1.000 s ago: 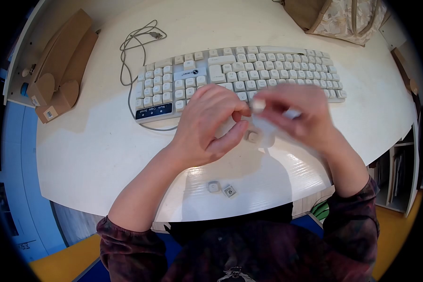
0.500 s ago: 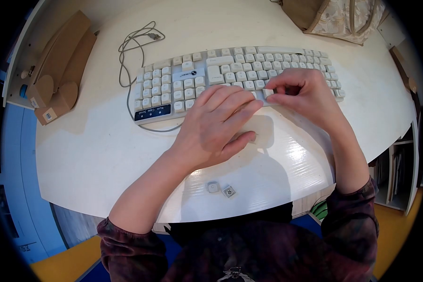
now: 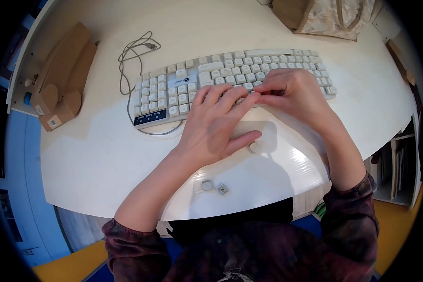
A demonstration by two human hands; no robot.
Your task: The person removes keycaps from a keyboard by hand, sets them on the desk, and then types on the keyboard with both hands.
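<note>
Fingertips now converge, right hand pinched, contents unclear, left hand spread over keyboard.

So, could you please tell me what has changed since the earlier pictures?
The right hand, first raised and blurred with a keycap, has come down to the near edge of the keyboard; whether it still grips the keycap is hidden. The left hand has uncurled and spread beside it. The two loose keycaps near the table's front edge stayed put.
</note>
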